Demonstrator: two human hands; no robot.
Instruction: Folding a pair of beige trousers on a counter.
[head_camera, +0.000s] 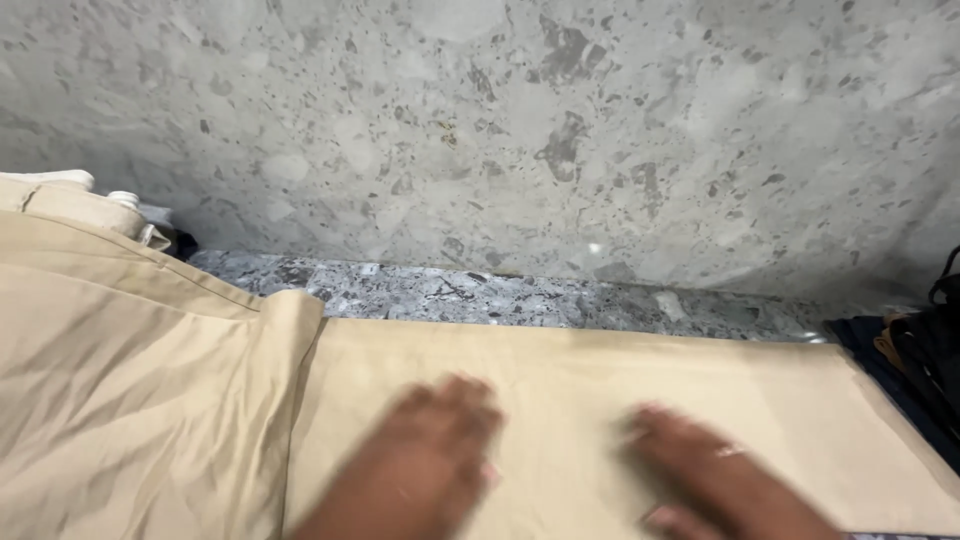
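Head view: a grey speckled stone wall (520, 130) rises behind a darker stone ledge (480, 295). Tan cloth (600, 400) lies flat across the worktop. My left hand (425, 465) and right hand (715, 480), blurred, rest flat on it, fingers spread, gripping nothing

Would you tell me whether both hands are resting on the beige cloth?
Yes, the left hand and right hand both lie flat on the beige cloth.
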